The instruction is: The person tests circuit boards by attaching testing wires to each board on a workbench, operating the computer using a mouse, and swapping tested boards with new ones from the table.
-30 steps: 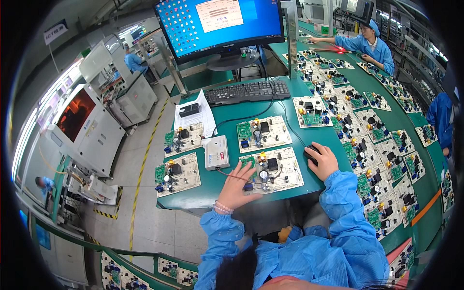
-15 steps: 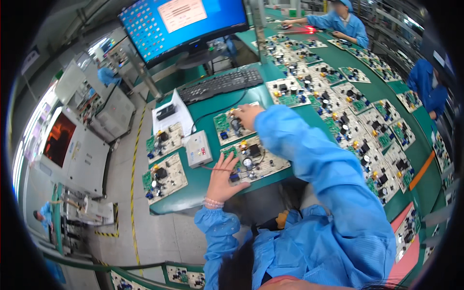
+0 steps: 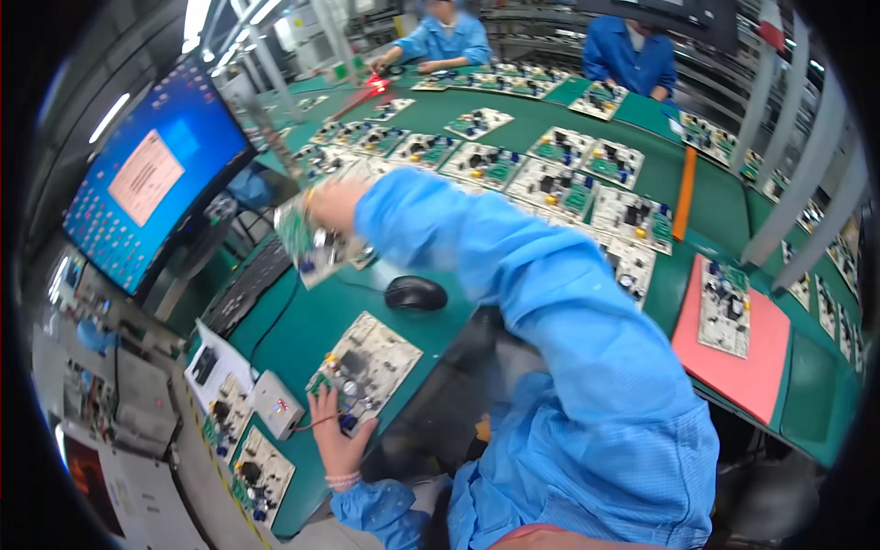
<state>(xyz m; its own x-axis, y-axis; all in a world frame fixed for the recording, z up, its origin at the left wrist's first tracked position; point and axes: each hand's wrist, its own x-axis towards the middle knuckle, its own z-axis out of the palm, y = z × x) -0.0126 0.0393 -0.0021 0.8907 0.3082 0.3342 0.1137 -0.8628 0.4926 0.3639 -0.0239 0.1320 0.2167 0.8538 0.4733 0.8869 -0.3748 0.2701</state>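
My right hand (image 3: 337,203), somewhat blurred, grips a circuit board (image 3: 319,260) tilted above the bench near the keyboard; the fingers are partly hidden. Another circuit board (image 3: 385,353) lies near the front edge of the green bench. At its near left corner my left hand (image 3: 339,442) rests with fingers spread over the green section and thumb apart. A thin reddish wire runs from a small white box (image 3: 275,406) with red lit digits to beneath that hand.
A black mouse (image 3: 415,293), keyboard (image 3: 249,286) and monitor (image 3: 156,174) stand nearby. Rows of circuit boards (image 3: 486,163) fill the far bench. To the right are an orange strip (image 3: 685,194) and a pink sheet (image 3: 770,339) bearing a board. Two people sit opposite.
My right hand has lifted the far board off the bench and carried it toward the board rows, uncovering the mouse. My left hand stays on its board. The view has swung right.
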